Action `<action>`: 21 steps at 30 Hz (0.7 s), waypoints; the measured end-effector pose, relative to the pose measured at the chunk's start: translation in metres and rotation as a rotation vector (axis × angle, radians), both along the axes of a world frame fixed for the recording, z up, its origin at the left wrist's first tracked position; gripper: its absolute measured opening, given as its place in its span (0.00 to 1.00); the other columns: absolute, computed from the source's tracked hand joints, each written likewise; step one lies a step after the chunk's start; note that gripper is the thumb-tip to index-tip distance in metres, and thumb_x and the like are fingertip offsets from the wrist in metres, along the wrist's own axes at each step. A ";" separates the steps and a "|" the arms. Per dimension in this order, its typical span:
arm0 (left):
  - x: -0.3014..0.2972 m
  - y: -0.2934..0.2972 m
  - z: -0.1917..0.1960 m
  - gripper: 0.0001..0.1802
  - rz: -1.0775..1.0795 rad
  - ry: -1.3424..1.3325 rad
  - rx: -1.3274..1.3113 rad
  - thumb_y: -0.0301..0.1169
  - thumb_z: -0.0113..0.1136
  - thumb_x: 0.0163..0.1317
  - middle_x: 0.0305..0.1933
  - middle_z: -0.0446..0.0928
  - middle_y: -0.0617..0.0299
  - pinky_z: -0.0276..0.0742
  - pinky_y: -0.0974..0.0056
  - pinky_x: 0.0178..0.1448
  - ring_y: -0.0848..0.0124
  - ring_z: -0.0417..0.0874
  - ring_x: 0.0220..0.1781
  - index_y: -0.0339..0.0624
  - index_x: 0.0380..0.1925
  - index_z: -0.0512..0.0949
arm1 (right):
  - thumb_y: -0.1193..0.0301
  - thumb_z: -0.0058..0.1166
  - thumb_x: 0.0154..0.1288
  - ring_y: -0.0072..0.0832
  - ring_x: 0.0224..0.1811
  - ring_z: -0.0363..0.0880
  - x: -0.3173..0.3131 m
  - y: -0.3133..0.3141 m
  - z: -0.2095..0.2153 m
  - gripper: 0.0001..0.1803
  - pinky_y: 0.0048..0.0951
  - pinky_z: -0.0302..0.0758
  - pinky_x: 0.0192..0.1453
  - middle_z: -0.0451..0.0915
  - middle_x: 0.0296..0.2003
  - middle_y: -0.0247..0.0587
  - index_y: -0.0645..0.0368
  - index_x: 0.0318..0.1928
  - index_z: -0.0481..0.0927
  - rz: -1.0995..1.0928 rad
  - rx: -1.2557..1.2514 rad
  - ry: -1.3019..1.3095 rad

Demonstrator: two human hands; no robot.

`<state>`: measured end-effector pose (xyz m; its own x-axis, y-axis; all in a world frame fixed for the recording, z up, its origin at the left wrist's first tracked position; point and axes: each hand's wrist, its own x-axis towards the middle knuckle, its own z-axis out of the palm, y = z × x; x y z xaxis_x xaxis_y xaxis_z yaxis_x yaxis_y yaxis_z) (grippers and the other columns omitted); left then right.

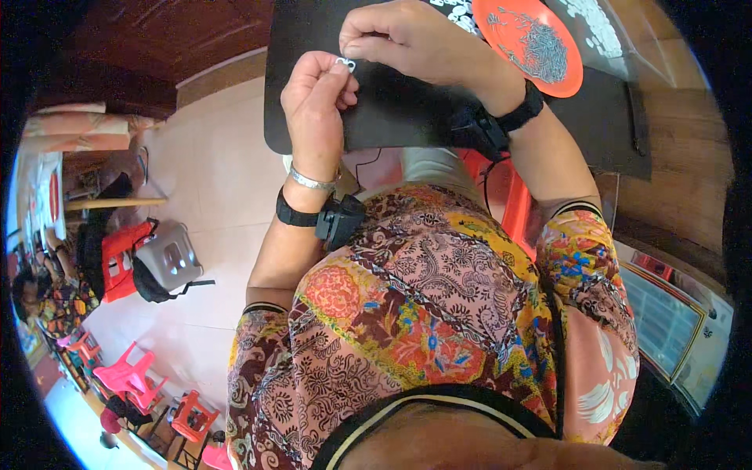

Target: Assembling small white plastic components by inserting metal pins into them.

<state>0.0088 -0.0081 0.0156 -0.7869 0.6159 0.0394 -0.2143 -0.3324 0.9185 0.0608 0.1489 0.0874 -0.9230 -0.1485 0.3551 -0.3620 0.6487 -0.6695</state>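
Note:
Above the dark tabletop (392, 121), my left hand (315, 98) is closed, pinching a small white plastic clip (348, 64) with a curved, hook-like shape between thumb and forefinger. My right hand (411, 43) is just above and to the right of it. Its thumb and fingers are pressed together close to the clip, and what they hold, if anything, is too small to make out. To the right of my right hand, an orange plate (570, 56) carries a heap of thin grey metal nails (544, 55).
More small white pieces lie at the table's far edge, some in a pile (458, 12) left of the plate, others in a clear bag (595, 27) to its right. A red stool (517, 207) stands under the table. Pink stools (129, 372) and a grey seat (171, 254) are at left.

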 end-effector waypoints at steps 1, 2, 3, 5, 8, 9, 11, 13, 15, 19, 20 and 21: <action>0.000 0.000 0.000 0.04 0.001 0.000 -0.002 0.26 0.50 0.62 0.23 0.73 0.66 0.64 0.77 0.29 0.81 0.68 0.23 0.39 0.30 0.73 | 0.71 0.49 0.63 0.42 0.30 0.77 0.000 0.000 -0.001 0.08 0.34 0.72 0.34 0.76 0.27 0.50 0.66 0.31 0.73 0.001 -0.002 0.000; 0.000 0.000 -0.001 0.04 0.002 0.002 0.003 0.26 0.50 0.62 0.23 0.73 0.66 0.64 0.76 0.29 0.81 0.68 0.23 0.39 0.30 0.73 | 0.71 0.49 0.62 0.43 0.29 0.77 -0.001 -0.001 -0.002 0.08 0.35 0.72 0.34 0.76 0.26 0.50 0.65 0.31 0.73 -0.001 0.008 0.022; -0.001 0.000 -0.001 0.04 0.002 0.004 0.008 0.26 0.50 0.62 0.23 0.73 0.66 0.64 0.76 0.29 0.81 0.68 0.23 0.39 0.30 0.73 | 0.71 0.49 0.62 0.44 0.29 0.77 -0.001 -0.002 -0.003 0.08 0.35 0.72 0.33 0.76 0.26 0.50 0.65 0.30 0.72 -0.004 0.018 0.044; 0.000 0.000 -0.002 0.05 0.022 -0.003 0.016 0.26 0.50 0.63 0.23 0.73 0.66 0.64 0.76 0.29 0.81 0.68 0.23 0.38 0.30 0.73 | 0.71 0.49 0.61 0.45 0.29 0.77 0.000 -0.007 -0.005 0.08 0.36 0.72 0.33 0.76 0.25 0.50 0.65 0.30 0.72 -0.038 0.017 0.066; -0.001 -0.001 0.003 0.05 0.046 -0.008 0.028 0.26 0.50 0.63 0.23 0.73 0.66 0.64 0.76 0.28 0.81 0.68 0.22 0.38 0.29 0.74 | 0.71 0.50 0.61 0.45 0.28 0.77 0.000 -0.014 -0.002 0.08 0.36 0.72 0.32 0.76 0.24 0.50 0.64 0.29 0.72 -0.093 0.037 0.101; 0.001 -0.001 0.005 0.05 0.049 -0.007 0.031 0.26 0.50 0.63 0.22 0.73 0.66 0.64 0.76 0.28 0.81 0.69 0.22 0.38 0.29 0.74 | 0.71 0.50 0.61 0.45 0.28 0.77 0.001 -0.015 -0.001 0.08 0.36 0.72 0.31 0.76 0.24 0.50 0.64 0.28 0.72 -0.113 0.057 0.113; 0.000 -0.001 0.007 0.05 0.050 0.001 0.032 0.26 0.50 0.63 0.22 0.74 0.65 0.64 0.76 0.28 0.81 0.69 0.22 0.37 0.29 0.74 | 0.71 0.50 0.60 0.45 0.27 0.77 0.001 -0.015 0.001 0.08 0.36 0.72 0.31 0.76 0.24 0.50 0.64 0.28 0.72 -0.095 0.043 0.109; 0.001 -0.001 0.009 0.06 0.042 0.017 0.034 0.25 0.50 0.63 0.22 0.74 0.65 0.64 0.77 0.28 0.81 0.69 0.22 0.37 0.29 0.74 | 0.71 0.51 0.60 0.44 0.27 0.77 0.001 -0.014 -0.001 0.08 0.36 0.72 0.30 0.76 0.24 0.50 0.64 0.28 0.72 -0.087 0.030 0.112; 0.003 -0.002 0.008 0.06 0.061 -0.009 0.021 0.26 0.50 0.63 0.22 0.74 0.65 0.65 0.76 0.28 0.81 0.69 0.21 0.37 0.29 0.75 | 0.70 0.52 0.59 0.43 0.28 0.78 0.001 -0.013 -0.006 0.09 0.34 0.73 0.30 0.78 0.26 0.50 0.65 0.30 0.75 -0.113 -0.019 0.028; 0.002 -0.001 0.003 0.06 0.088 -0.061 0.062 0.26 0.50 0.62 0.23 0.75 0.64 0.64 0.76 0.27 0.81 0.69 0.21 0.36 0.30 0.75 | 0.70 0.53 0.58 0.42 0.29 0.79 0.003 -0.012 -0.002 0.10 0.31 0.74 0.31 0.80 0.27 0.50 0.67 0.34 0.77 -0.109 -0.134 -0.040; 0.001 -0.002 0.001 0.05 0.096 -0.070 0.082 0.26 0.50 0.63 0.23 0.75 0.64 0.64 0.76 0.27 0.81 0.69 0.21 0.36 0.30 0.74 | 0.69 0.54 0.57 0.43 0.29 0.79 0.004 -0.013 -0.001 0.11 0.32 0.75 0.32 0.80 0.27 0.50 0.66 0.34 0.78 -0.124 -0.146 -0.052; 0.002 -0.002 0.001 0.05 0.099 -0.082 0.105 0.26 0.50 0.63 0.23 0.74 0.64 0.64 0.76 0.27 0.81 0.70 0.21 0.36 0.30 0.74 | 0.69 0.54 0.57 0.43 0.30 0.79 0.005 -0.012 0.002 0.11 0.33 0.75 0.33 0.80 0.28 0.50 0.65 0.35 0.79 -0.144 -0.155 -0.067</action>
<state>0.0104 -0.0098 0.0170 -0.8469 0.5307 0.0324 -0.2483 -0.4487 0.8585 0.0662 0.1371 0.0897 -0.9531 0.0378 0.3003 -0.2243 0.5780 -0.7846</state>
